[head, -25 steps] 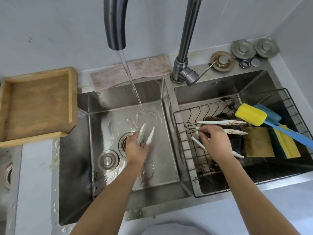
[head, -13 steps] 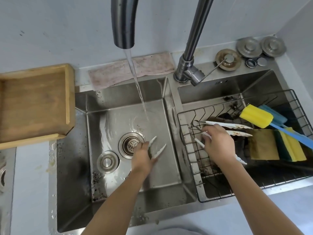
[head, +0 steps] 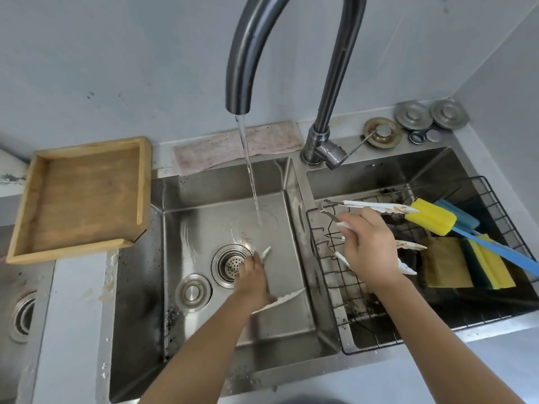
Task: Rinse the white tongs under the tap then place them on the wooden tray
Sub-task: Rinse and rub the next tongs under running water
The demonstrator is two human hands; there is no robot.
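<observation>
The left hand (head: 253, 282) was down in the left basin, fingers wrapped around a pair of white tongs (head: 284, 300), gripping them near the middle so that one end showed past the knuckles at about 12 o'clock, beside the drain strainer (head: 230, 265), and a scalloped tip stuck out at about 4 o'clock from the hand. The long axis therefore ran roughly from 11 to 4 o'clock, low and near the basin floor; whether the arms were squeezed together I could not tell. The hold sat clear of the water stream (head: 251, 182), which fell from the tap (head: 237, 103) and landed at about 12 o'clock from the hand, so this pair looked rinsed and ready to travel. The wooden tray (head: 87, 196) waited on the counter at about 10 o'clock, well apart and holding nothing visible. The right hand (head: 369, 252) was at the wire rack (head: 326, 275) in the right basin, fingers curled round a second pair of tongs (head: 379, 205), whose hinge pointed to 9 o'clock and whose stained tips pointed to 3 o'clock, towards the yellow sponge brush (head: 430, 216). That grip near the hinge probably served to bring the dirty ends under the water next. More sponges (head: 466, 263) lay in the rack beyond.
</observation>
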